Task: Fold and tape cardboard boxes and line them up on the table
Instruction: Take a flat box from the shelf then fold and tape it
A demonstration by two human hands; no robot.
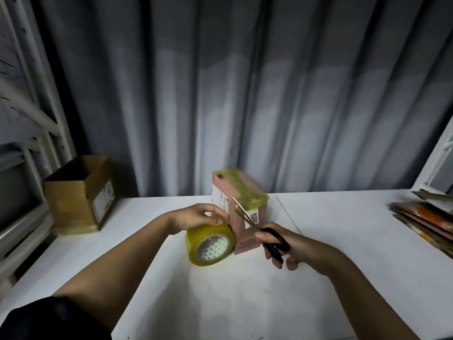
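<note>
Gripping scissors [257,229], blades pointing up-left toward upright pink box [241,212]; left hand [196,217] holds tape roll [210,244].

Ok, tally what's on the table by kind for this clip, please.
Boxes: 2 (pink box, brown box)
Tape roll: 1, held by left hand
Scissors: 1, in right hand
Stack of flat cardboard: 1
Total: 5

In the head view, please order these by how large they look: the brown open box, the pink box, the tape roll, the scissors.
1. brown open box
2. pink box, though it stands nearer
3. tape roll
4. scissors, partly hidden in the right hand
</note>
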